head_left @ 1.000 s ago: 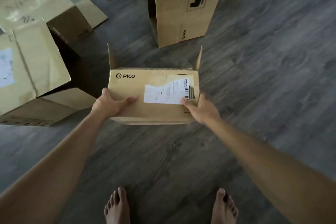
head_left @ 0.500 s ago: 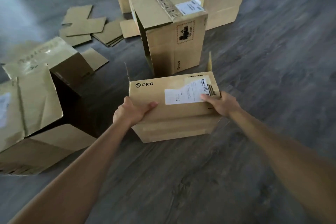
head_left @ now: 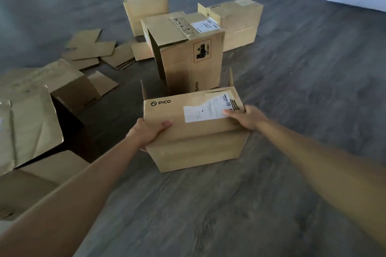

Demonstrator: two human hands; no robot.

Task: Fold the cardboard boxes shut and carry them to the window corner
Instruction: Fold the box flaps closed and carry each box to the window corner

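At the centre of the frame you hold the PICO box (head_left: 194,129) between both hands above the grey wood floor (head_left: 292,89). Your left hand (head_left: 146,131) grips its left edge, thumb curled over the folded top flap. Your right hand (head_left: 246,117) grips the right edge, thumb pressing the white shipping label (head_left: 206,109). Two side flaps stand upright at the far corners. Just behind it stands a tall box (head_left: 188,52) with an open side; two more boxes (head_left: 238,23) sit beyond, toward the upper middle. Flat cardboard pieces (head_left: 94,50) lie at upper left, and opened boxes (head_left: 31,123) fill the left edge.
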